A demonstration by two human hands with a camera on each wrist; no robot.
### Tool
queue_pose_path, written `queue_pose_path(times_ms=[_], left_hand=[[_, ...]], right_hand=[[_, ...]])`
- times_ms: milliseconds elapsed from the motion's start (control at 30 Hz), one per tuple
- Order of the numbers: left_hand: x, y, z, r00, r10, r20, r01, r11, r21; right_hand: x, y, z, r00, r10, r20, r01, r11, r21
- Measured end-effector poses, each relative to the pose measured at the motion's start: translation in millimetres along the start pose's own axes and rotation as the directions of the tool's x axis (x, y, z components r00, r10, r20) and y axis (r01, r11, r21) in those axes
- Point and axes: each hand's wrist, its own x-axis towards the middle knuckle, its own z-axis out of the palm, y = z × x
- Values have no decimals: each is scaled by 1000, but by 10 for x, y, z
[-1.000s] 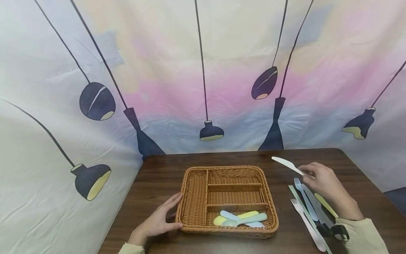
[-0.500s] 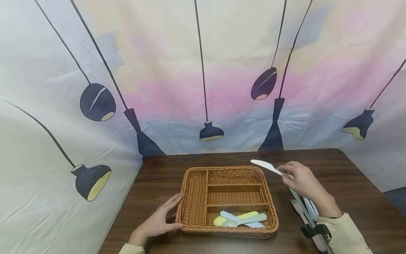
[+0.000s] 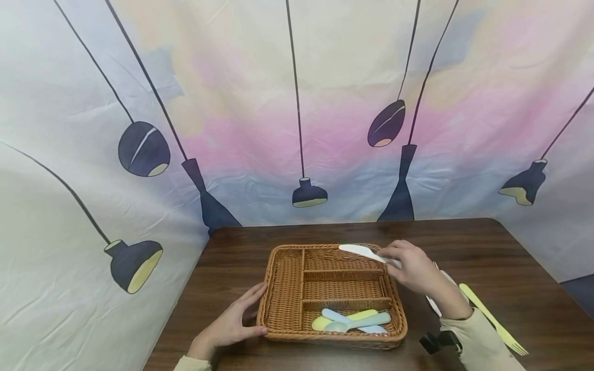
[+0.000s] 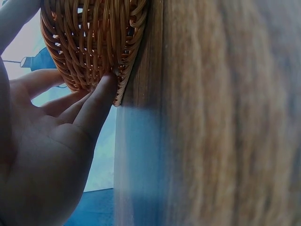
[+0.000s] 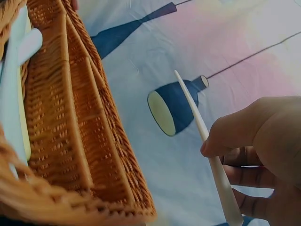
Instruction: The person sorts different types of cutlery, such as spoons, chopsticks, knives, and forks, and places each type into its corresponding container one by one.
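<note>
Because the white knife (image 3: 359, 251) is slim and probably light, my right grip (image 3: 415, 268) needs only thumb and fingers pinched on its handle. The blade juts leftward, free of my fingers, a hold that should leave it easy to steer; seen from my head, it crosses the far right part of the wicker basket (image 3: 334, 338). The right wrist view shows knife and wicker apart.

My left grip (image 3: 234, 317) pinches nothing: its fingers lie against the basket's left wall, thumb at the near corner, presumably so it doesn't slide on the desk (image 3: 232, 268). Dividers part it into one long compartment at left and three short ones at right, which would let like pieces lie together. In the nearest short one, a yellow spoon (image 3: 321, 323), a pale green spoon (image 3: 359, 322) and a light blue piece (image 3: 330, 313) lie crossed, loosely heaped rather than lined up.

Right of my forearm, a yellow fork (image 3: 489, 314) rests on the desk, tines toward me. Other pieces beside it are mostly hidden by my arm.
</note>
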Motion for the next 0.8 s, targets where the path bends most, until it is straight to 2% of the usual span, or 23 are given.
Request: queue_pose_path(times_ms=[167, 400, 800], left_hand=[[-2, 12, 2, 1000, -2, -3, 2, 1000, -7], [-9, 27, 2, 1000, -12, -3, 12, 1000, -7], [-5, 21, -2, 1000, -6, -5, 6, 1000, -8]], right_hand=[[48, -94, 60, 999, -33, 0, 33, 999, 41], [86, -209, 158, 997, -73, 24, 72, 997, 40], [127, -351, 321, 991, -103, 84, 97, 993, 71]])
